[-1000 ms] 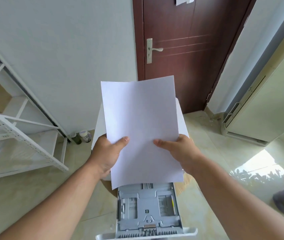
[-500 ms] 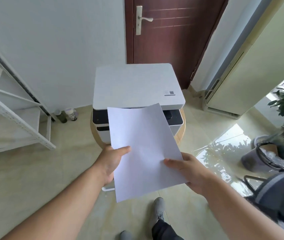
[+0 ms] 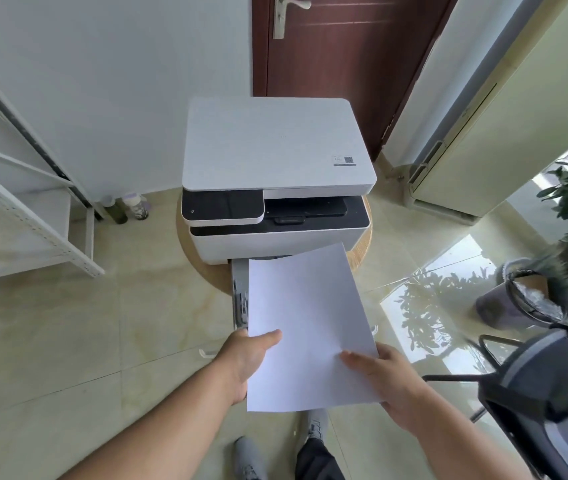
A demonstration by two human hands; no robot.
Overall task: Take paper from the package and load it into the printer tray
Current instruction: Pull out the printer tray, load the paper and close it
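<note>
Both hands pinch the near end of the paper point(image 3: 306, 327): the left hand point(image 3: 246, 362) grips one corner, the right hand point(image 3: 384, 386) the other, holding it above the pulled-out tray point(image 3: 240, 292) below the printer point(image 3: 275, 168). It sits skewed to the tray, so it could catch the side guide and buckle.

Looked like a small office room to me: a white printer point(image 3: 277, 174) sat mid-frame on a low round wooden stand point(image 3: 358, 251), metal shelving point(image 3: 29, 216) at left, an office chair point(image 3: 545, 396) lower right, standing air conditioner point(image 3: 504, 126) upper right.
</note>
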